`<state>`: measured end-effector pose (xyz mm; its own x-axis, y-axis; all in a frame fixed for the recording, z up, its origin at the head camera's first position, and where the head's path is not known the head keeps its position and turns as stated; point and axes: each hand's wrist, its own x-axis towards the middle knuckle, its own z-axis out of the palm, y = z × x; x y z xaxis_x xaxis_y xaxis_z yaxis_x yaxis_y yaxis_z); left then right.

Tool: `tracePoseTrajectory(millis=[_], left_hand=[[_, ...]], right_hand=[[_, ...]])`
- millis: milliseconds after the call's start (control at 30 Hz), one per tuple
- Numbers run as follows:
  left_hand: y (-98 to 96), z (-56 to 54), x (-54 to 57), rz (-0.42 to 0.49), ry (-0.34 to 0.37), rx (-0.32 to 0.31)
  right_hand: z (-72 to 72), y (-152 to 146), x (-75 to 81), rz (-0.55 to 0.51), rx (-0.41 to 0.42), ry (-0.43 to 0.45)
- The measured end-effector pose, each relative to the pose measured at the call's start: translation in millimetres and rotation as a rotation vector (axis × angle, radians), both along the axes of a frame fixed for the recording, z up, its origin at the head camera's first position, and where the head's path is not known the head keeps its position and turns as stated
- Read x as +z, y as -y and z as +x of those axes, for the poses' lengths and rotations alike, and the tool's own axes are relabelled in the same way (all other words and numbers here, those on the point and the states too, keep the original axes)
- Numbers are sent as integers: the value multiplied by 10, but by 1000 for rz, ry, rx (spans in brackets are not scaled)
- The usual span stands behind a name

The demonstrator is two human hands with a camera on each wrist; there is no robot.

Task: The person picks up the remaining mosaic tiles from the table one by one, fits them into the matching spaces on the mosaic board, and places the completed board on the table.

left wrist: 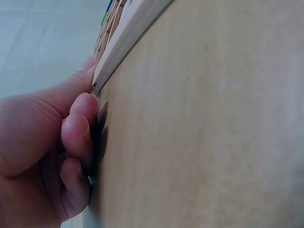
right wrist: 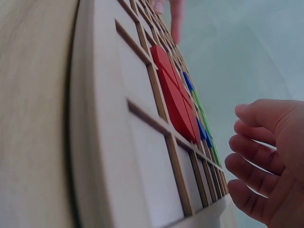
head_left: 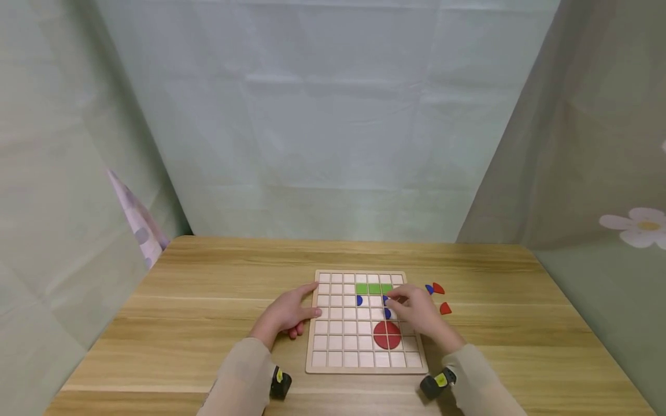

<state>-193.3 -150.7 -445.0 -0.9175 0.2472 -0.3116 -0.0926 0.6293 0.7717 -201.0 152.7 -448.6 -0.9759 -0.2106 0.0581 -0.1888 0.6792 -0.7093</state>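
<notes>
A pale wooden grid board lies on the table. My left hand rests at its left edge, thumb and a finger touching the frame; the left wrist view shows the other fingers curled beside the edge. My right hand hovers over the board's right side, its fingertips close to a blue piece. In the right wrist view this hand has loosely bent fingers, and nothing shows between them. Green squares, other blue pieces and a red circle of quarter pieces sit in the grid.
Right of the board lie loose red pieces and a blue piece. The wooden table meets hanging cloth at the back and sides. Each wrist wears a small black camera.
</notes>
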Motion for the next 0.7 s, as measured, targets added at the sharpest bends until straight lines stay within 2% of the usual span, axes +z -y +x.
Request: tracePoseTrajectory(millis=[133,400,567,700], left_hand=[[-4,-3,5,-4,3,3],[-8,10,7,-6,8,0],[-4,9,5,-16,6,-1],[-3,1,1,-27,-4,-13]], right_hand=[[18,-64,17,-13,-34,11],[23,-175,8,9,-100,-53],[10,-245,13,13,-110,-92],[-1,-298,18,24,-128,-79]])
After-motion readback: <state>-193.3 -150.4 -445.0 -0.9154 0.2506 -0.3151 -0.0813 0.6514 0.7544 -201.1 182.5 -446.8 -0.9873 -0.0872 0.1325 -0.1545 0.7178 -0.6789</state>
